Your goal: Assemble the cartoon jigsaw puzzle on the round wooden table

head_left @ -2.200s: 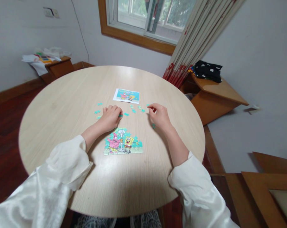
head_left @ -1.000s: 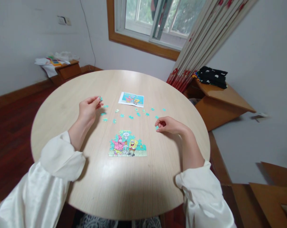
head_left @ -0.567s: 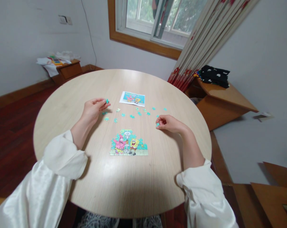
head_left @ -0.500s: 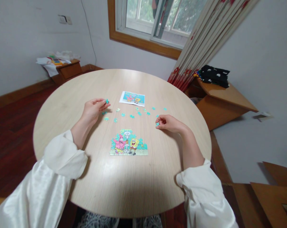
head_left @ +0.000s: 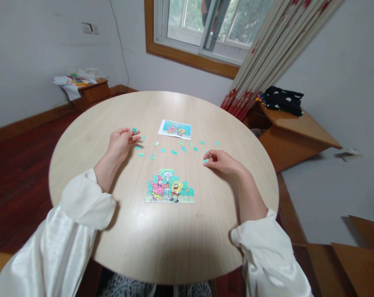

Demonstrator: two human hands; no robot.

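Note:
Between the thumb and fingers of my left hand (head_left: 121,142) is a teal puzzle piece (head_left: 134,130), held a little above the table's left part. My right hand (head_left: 219,160) is pinched at the tabletop on the right, its fingertips on another teal puzzle piece (head_left: 205,162). Between the hands, several loose puzzle pieces (head_left: 174,152) lie scattered. Nearer to me is a partly joined jigsaw puzzle (head_left: 170,189) with pink, white and yellow cartoon figures; its upper edge is uneven. A printed picture card (head_left: 174,129) of the same figures lies beyond the loose pieces.
Everything rests on a round pale wooden table (head_left: 137,239). A small wooden stand (head_left: 95,91) with papers is at the back left. On the right, a wooden cabinet (head_left: 298,136) carries a folded black cloth (head_left: 282,100). A curtain (head_left: 261,53) hangs beside the window.
My left hand has turned its piece slightly toward itself, and a loose piece now shows near its fingers. My right hand stays nearly in place. The whole view has shifted slightly.

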